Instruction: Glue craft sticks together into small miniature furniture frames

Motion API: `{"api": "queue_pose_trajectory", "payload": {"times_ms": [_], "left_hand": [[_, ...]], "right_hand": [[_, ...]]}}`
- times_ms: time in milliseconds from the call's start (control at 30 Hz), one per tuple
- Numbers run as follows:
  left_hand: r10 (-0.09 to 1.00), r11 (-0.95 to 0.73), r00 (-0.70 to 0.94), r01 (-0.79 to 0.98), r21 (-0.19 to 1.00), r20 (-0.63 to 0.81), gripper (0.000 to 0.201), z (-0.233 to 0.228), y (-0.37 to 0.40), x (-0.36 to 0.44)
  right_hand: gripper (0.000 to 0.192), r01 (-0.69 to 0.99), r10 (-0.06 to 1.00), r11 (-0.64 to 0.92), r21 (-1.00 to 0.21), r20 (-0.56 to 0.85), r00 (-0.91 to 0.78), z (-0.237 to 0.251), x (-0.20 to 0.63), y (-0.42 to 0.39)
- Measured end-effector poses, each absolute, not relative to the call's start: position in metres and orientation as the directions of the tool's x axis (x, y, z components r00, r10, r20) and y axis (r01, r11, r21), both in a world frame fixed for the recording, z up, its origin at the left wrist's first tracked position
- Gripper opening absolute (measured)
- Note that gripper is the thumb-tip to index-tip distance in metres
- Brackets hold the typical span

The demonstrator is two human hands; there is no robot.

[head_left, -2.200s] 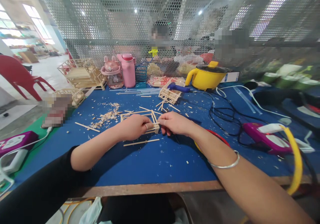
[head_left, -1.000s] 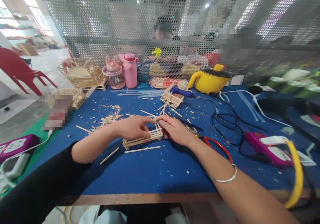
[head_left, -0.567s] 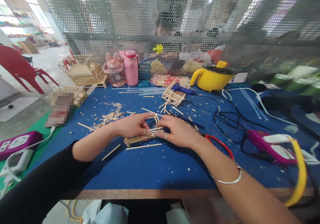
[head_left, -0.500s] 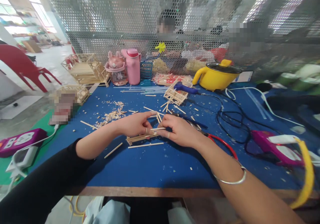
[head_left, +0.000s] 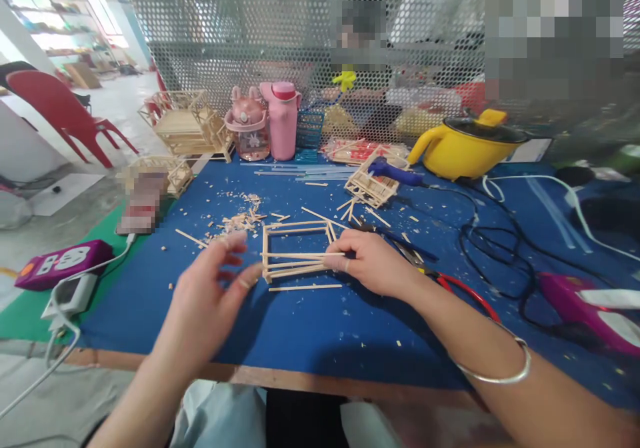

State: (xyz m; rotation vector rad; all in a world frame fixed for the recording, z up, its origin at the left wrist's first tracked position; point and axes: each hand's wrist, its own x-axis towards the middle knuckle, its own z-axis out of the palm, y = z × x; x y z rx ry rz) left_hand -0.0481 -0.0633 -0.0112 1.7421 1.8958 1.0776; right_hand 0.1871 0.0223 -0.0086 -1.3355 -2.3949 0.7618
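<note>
A small rectangular frame of thin wooden sticks [head_left: 295, 226] rests on the blue tabletop in front of me. My right hand [head_left: 370, 258] pinches its right end, thumb and fingers closed around the sticks there. One thin stick [head_left: 300, 255] runs along the near side, its right end at my fingers; whether it is fixed to the frame I cannot tell. My left hand [head_left: 213, 291], somewhat blurred, is open beside the frame's left end, with thumb and fingers apart and nothing in them. A loose stick [head_left: 305, 288] lies just in front of the frame.
Wood scraps [head_left: 245, 216] lie behind my left hand. Red-handled pliers [head_left: 465, 295] are by my right forearm. Farther back are a blue glue gun [head_left: 395, 171] on a stick model [head_left: 370, 185], a yellow pot [head_left: 465, 151], a pink bottle [head_left: 283, 125] and black cables [head_left: 480, 235].
My left hand has let go of the stick frame and moved left and toward me, its fingers opening. My right hand stays at the frame's right end. The view has shifted slightly.
</note>
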Motion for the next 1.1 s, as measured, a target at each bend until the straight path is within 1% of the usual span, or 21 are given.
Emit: {"api": "queue_pose_trajectory", "payload": {"times_ms": [33, 67, 133, 200, 267, 400, 500, 600, 700, 800, 900, 1000, 1100], "left_hand": [[0.960, -0.003, -0.202, 0.683, 0.731, 0.192, 0.051, -0.022, -0.069, -0.047], [0.971, 0.016, -0.185, 0.672, 0.741, 0.148, 0.056, -0.031, -0.072, -0.045], [0.979, 0.021, -0.162, 0.679, 0.733, 0.122, 0.056, -0.045, -0.071, -0.041], [0.977, 0.022, -0.169, 0.695, 0.719, 0.133, 0.052, -0.050, -0.065, -0.039], [0.971, 0.037, -0.193, 0.702, 0.711, 0.140, 0.051, -0.050, -0.059, -0.040], [0.974, 0.070, -0.201, 0.694, 0.717, 0.099, 0.054, -0.048, -0.056, -0.045], [0.966, 0.073, -0.228, 0.689, 0.721, 0.120, 0.052, -0.049, -0.058, -0.047], [0.972, 0.041, -0.193, 0.708, 0.705, 0.137, 0.043, -0.051, -0.059, -0.047], [0.975, 0.045, -0.185, 0.710, 0.703, 0.124, 0.037, -0.050, -0.059, -0.045], [0.961, 0.078, -0.241, 0.705, 0.704, 0.135, 0.036, -0.046, -0.058, -0.041], [0.960, 0.074, -0.243, 0.706, 0.705, 0.143, 0.034, -0.045, -0.054, -0.037], [0.967, 0.075, -0.229, 0.671, 0.738, 0.111, 0.034, -0.047, -0.053, -0.038], [0.965, 0.057, -0.235, 0.619, 0.783, 0.116, 0.035, -0.048, -0.057, -0.040]], "right_hand": [[0.021, 0.692, 0.854, 0.411, -0.593, -0.015, -0.520, -0.009, 0.186, 0.023], [0.021, 0.684, 0.855, 0.392, -0.614, -0.031, -0.518, -0.009, 0.184, 0.023], [0.022, 0.661, 0.855, 0.352, -0.663, -0.060, -0.515, -0.010, 0.180, 0.023], [0.024, 0.635, 0.860, 0.312, -0.707, -0.074, -0.505, -0.011, 0.177, 0.023], [0.026, 0.596, 0.875, 0.296, -0.746, -0.038, -0.482, -0.010, 0.175, 0.022], [0.026, 0.519, 0.886, 0.335, -0.787, 0.075, -0.457, -0.002, 0.180, 0.020], [0.026, 0.531, 0.838, 0.398, -0.748, 0.061, -0.542, 0.000, 0.189, 0.013], [0.024, 0.546, 0.792, 0.467, -0.695, 0.054, -0.609, -0.005, 0.197, 0.003], [0.024, 0.553, 0.799, 0.482, -0.680, 0.083, -0.596, -0.013, 0.200, -0.002], [0.025, 0.577, 0.827, 0.445, -0.685, 0.065, -0.559, -0.018, 0.199, 0.004], [0.025, 0.599, 0.843, 0.422, -0.681, 0.052, -0.535, -0.019, 0.195, 0.015], [0.024, 0.602, 0.822, 0.465, -0.649, 0.064, -0.566, -0.013, 0.192, 0.023], [0.024, 0.601, 0.774, 0.551, -0.579, 0.085, -0.627, -0.007, 0.192, 0.024]]}}
